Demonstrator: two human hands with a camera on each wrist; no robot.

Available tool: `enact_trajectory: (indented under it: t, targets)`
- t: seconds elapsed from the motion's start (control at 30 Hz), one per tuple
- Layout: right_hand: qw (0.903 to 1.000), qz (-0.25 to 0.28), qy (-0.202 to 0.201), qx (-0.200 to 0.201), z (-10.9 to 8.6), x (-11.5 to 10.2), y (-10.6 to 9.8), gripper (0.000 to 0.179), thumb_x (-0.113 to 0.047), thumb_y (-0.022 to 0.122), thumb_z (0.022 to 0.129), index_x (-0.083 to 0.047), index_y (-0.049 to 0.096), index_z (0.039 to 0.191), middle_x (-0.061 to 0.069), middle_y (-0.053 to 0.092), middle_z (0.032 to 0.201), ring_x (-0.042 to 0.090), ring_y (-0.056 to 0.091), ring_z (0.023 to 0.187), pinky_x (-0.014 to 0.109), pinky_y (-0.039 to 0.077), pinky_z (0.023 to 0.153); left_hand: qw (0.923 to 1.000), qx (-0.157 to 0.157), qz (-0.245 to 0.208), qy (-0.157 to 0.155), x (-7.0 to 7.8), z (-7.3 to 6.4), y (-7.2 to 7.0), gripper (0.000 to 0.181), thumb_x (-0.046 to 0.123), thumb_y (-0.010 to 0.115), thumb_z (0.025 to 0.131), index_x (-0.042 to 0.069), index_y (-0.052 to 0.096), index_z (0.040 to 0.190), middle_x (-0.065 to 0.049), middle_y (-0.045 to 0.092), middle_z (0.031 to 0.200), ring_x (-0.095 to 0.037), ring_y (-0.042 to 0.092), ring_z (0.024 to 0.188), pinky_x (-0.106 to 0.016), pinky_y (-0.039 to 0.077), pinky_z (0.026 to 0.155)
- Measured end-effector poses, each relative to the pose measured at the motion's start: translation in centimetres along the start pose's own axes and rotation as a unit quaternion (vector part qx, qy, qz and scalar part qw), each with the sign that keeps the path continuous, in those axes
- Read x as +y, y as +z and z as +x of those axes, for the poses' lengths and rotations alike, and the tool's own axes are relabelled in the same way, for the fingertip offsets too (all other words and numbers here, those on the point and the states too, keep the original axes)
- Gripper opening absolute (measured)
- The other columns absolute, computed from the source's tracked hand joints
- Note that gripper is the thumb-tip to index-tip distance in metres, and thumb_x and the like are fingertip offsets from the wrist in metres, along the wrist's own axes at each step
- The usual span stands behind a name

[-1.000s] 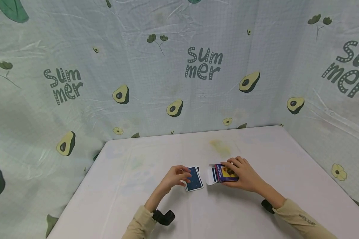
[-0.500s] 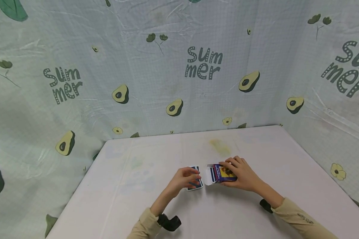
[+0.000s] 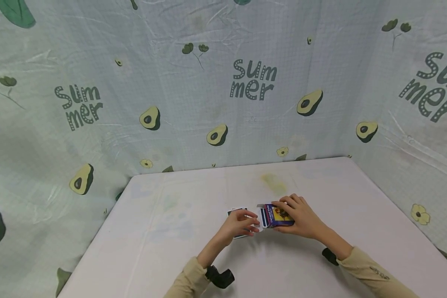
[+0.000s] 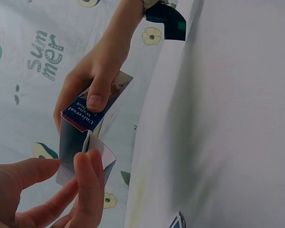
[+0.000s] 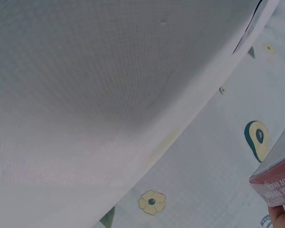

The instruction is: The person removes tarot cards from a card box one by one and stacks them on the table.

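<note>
My right hand grips a purple tarot card box, thumb on one side and fingers on the other. The box's open end, with white flaps, points left, and dark blue-backed cards show inside it. My left hand is at that open end, its thumb and fingertips spread on either side of the flaps. No card shows between those fingers. Below the left hand lies a stack of cards on the table, mostly hidden by the hand. The right wrist view catches only the box's reddish side.
A white cloth covers the table. Behind and at both sides hangs a patterned curtain with avocados and lettering. Black wrist cameras sit under both forearms.
My left hand has moved right, from over the stack of cards to the box's open end. The right hand and the box have shifted only slightly left.
</note>
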State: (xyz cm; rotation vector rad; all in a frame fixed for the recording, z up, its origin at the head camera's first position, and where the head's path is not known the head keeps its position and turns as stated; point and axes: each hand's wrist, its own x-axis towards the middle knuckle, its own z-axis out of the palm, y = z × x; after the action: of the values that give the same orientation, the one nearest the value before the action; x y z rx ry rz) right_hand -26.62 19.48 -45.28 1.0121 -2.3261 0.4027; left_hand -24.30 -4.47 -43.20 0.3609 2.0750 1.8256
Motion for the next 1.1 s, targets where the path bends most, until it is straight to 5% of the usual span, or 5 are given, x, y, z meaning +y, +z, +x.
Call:
enact_trajectory:
  t: [0.6,0.83,1.1]
  targets:
    - [0.9999,0.006,-0.013,0.007,0.1,-0.4,0.0,0.066,-0.062,0.062,0.068,-0.021,0.053,0.119,-0.005,0.051,0.103,0.009,0.037,0.09,0.03,0.034,0.071,0.9992,0.034,0.016,-0.011,0.0,1.1,1.5,0.028,0.023,0.061,0.083,-0.002,0.054,0.095,-0.023,0.067,0.083,-0.026,0.067,0.064,-0.029,0.054,0.05]
    - [0.9998,0.01,-0.015,0.012,0.1,-0.5,0.0,0.066,-0.061,0.063,0.068,-0.021,0.053,0.12,-0.005,0.051,0.103,0.009,0.037,0.088,0.03,0.033,0.071,0.9983,0.055,0.003,-0.02,-0.1,1.3,2.0,0.022,0.017,0.064,0.08,0.002,0.051,0.09,-0.022,0.067,0.081,-0.015,0.064,0.055,-0.028,0.053,0.046]
    - [0.9998,0.01,-0.012,0.01,0.1,-0.6,0.0,0.067,-0.061,0.063,0.068,-0.02,0.054,0.119,-0.005,0.051,0.103,0.009,0.037,0.088,0.03,0.032,0.071,0.9979,0.062,0.006,-0.014,0.9,0.5,2.4,0.022,0.01,0.063,0.079,-0.003,0.05,0.09,-0.022,0.067,0.077,-0.019,0.064,0.056,-0.03,0.054,0.048]
